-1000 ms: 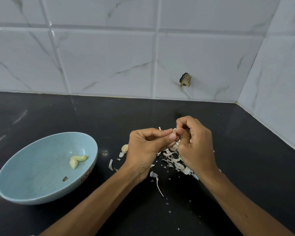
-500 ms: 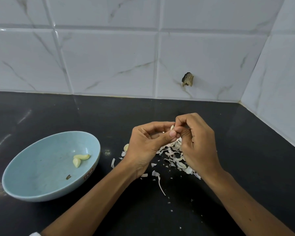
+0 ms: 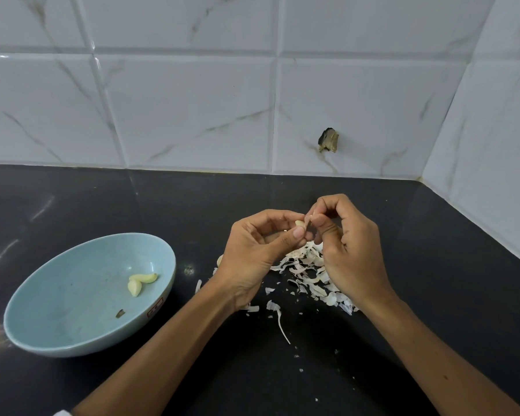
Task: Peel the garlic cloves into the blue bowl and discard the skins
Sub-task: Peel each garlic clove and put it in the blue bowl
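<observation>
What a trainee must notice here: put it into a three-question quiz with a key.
1. True or false: the blue bowl holds two peeled cloves.
2. Where does the pile of skins lie? A in the bowl; B on the black counter; C on the wall tiles.
3. Fill in: the left hand and the right hand both pinch one ___.
Key: 1 true; 2 B; 3 garlic clove.

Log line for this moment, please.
peeling | left hand holds clove | right hand pinches skin | blue bowl: two peeled cloves | loose skins on counter
</observation>
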`<state>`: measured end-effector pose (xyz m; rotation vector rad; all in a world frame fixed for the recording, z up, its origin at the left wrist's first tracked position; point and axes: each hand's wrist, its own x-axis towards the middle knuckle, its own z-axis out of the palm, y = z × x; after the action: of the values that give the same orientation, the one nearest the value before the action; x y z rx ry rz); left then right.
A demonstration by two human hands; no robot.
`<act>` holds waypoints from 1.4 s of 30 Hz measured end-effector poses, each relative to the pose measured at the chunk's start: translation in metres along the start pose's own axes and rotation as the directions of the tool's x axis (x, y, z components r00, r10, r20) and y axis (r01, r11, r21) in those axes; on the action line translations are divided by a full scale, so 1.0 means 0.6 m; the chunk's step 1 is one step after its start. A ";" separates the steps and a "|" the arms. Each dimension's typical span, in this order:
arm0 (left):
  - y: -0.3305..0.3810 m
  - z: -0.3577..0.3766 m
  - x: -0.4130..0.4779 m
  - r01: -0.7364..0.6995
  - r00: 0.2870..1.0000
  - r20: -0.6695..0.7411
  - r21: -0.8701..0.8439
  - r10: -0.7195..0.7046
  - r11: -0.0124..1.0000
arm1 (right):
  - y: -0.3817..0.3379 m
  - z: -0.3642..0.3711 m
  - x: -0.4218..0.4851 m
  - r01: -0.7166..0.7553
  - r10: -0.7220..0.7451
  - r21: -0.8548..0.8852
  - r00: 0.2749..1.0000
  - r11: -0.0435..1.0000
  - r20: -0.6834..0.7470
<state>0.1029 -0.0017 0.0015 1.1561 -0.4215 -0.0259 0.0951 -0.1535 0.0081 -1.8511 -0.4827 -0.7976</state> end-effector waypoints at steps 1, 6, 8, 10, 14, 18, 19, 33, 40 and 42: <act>0.000 -0.001 0.000 0.002 1.000 -0.004 0.002 -0.002 1.000 | 0.000 -0.001 0.001 -0.005 0.005 -0.005 1.000 1.000 -0.003; 0.002 -0.001 0.001 0.015 0.999 -0.034 -0.015 -0.016 1.000 | 0.000 -0.004 0.001 -0.036 0.036 -0.011 0.999 0.999 -0.017; 0.003 -0.003 0.001 0.015 0.999 -0.044 -0.020 -0.016 1.000 | 0.000 -0.006 0.002 -0.042 0.041 -0.020 0.999 0.999 -0.027; 0.004 -0.005 0.002 0.020 0.999 -0.046 -0.028 -0.021 0.999 | 0.002 -0.007 0.004 -0.053 0.052 -0.022 0.998 0.998 -0.038; 0.004 -0.008 0.004 0.032 0.998 -0.047 -0.035 -0.034 0.999 | 0.001 -0.009 0.004 -0.059 0.057 -0.027 0.997 0.998 -0.061; 0.003 -0.009 0.005 0.033 0.998 -0.052 -0.034 -0.035 0.999 | 0.005 -0.016 0.008 -0.009 -0.002 -0.134 0.996 0.991 -0.085; 0.003 -0.009 0.005 0.033 0.998 -0.054 -0.036 -0.035 0.999 | 0.009 -0.020 0.009 0.013 -0.026 -0.191 0.998 0.981 -0.066; 0.000 -0.003 0.002 -0.028 0.990 -0.138 0.080 0.039 0.996 | 0.008 -0.013 0.002 0.272 -0.281 -0.267 0.960 0.925 0.002; -0.004 -0.004 0.000 -0.154 0.970 -0.110 0.404 0.215 0.902 | 0.024 -0.014 -0.001 0.272 -0.272 -0.310 0.961 0.911 0.045; -0.008 -0.005 0.000 -0.189 0.959 -0.105 0.461 0.265 0.867 | 0.024 -0.012 -0.003 0.269 -0.260 -0.319 0.963 0.909 0.070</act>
<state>0.1047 -0.0008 -0.0038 1.5426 -0.4258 0.3922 0.1010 -0.1657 -0.0004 -2.1315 -0.6604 -1.0902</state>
